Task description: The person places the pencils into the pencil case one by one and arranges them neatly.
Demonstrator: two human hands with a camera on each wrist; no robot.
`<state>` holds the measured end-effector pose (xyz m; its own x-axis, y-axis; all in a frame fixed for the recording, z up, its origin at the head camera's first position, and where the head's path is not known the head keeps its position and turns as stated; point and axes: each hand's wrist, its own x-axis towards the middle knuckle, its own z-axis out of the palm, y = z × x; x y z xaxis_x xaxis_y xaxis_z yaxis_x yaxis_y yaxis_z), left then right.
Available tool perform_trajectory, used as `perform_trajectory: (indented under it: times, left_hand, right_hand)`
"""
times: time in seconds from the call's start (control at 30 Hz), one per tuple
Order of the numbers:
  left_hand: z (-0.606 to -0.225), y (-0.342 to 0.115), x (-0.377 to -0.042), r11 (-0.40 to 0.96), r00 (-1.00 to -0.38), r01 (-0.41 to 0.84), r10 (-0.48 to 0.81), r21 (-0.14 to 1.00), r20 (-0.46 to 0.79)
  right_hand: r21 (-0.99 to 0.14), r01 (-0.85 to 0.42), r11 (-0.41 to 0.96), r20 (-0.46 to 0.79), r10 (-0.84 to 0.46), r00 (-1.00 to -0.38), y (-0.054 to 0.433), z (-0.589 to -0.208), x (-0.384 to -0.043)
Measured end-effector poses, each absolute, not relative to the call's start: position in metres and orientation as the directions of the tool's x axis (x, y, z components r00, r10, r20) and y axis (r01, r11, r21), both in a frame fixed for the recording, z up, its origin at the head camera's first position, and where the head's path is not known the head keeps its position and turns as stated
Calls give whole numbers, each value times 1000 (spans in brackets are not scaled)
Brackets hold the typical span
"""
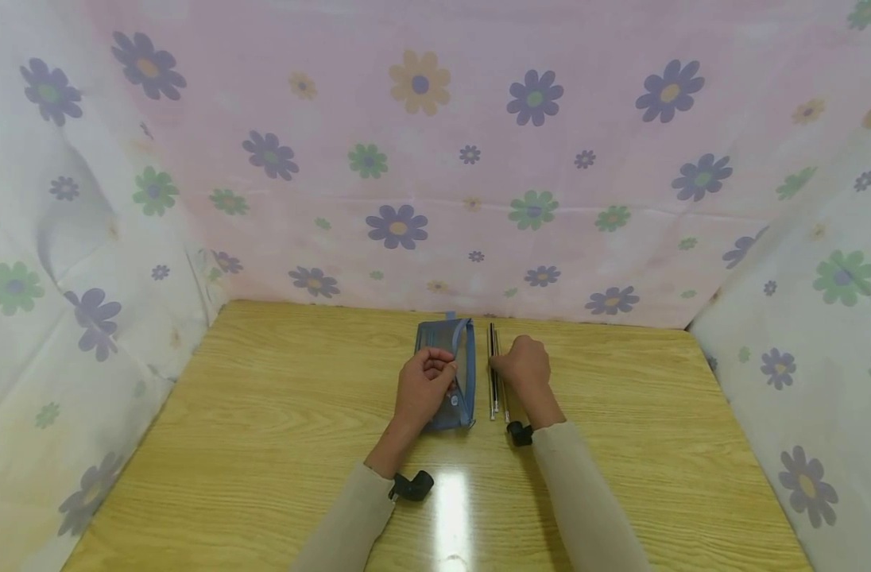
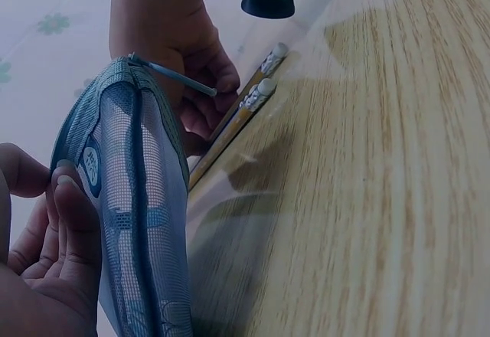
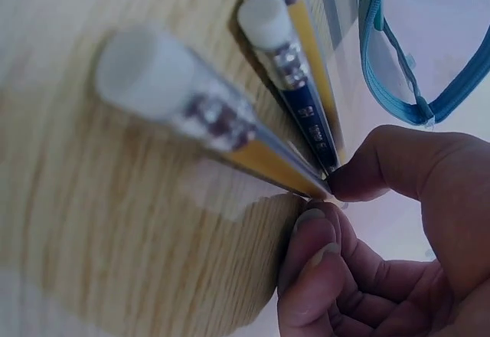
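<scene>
A blue mesh zip pouch stands on the table with its zip side facing right. My left hand pinches the pouch's edge between thumb and fingers, beside a small oval label. Just right of the pouch, three pencils with white erasers lie side by side, eraser ends toward me. My right hand pinches the rightmost one, a yellow-and-dark pencil, between thumb and fingertips. Close beside it are a navy pencil and another yellow pencil. A zip pull sticks out from the pouch's end.
The wood-grain table is bounded by a flowered cloth at the back and both sides. Each wrist wears a small black camera, one near the left cuff, one by the right. Light glares on the table's front.
</scene>
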<state>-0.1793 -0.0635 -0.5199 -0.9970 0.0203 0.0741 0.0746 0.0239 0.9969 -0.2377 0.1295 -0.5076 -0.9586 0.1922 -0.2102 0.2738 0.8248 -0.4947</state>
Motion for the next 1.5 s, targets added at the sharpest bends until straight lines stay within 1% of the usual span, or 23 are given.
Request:
perform_trajectory:
  times: [0.3,0.5,0.63,0.73,0.87,1.0,1.2,1.5]
  left_hand:
    - [-521,-63,-179,19,-997,77,10,997,77]
    - [-521,-63,-181,37,-998,68,3,997,68]
    - [-507,-62,-176,38,-997,79,6,996,79]
    - [-504,-61,-175,37,-997,75,10,996,75]
    - [-517,-62,-180,34,-998,63,11,997,62]
    - [-522,-63,-180,23,-997,76,12,997,76]
    - [-523,-63,-180,29,-997,73,19,997,72]
    - [-520,-64,-178,34,-996,85,28,996,84]
  right_hand:
    - [-496,281,822,-226,190,-955,131,-509,-238]
    - [-540,268,798,-230,167,-959,136,-508,-236]
    - [-568,251,784,-224,146,-964,139,-505,-233]
    - [-577,250,778,-230,140,-963,141,-505,-231]
    - [-608,248,754,-227,134,-965,145,-506,-228]
    - [-639,244,729,-212,138,-968,146,-507,-224]
    - [-646,230,728,-198,131,-971,147,-508,-221]
    - [-696,185,694,-173,88,-981,143,-500,-214]
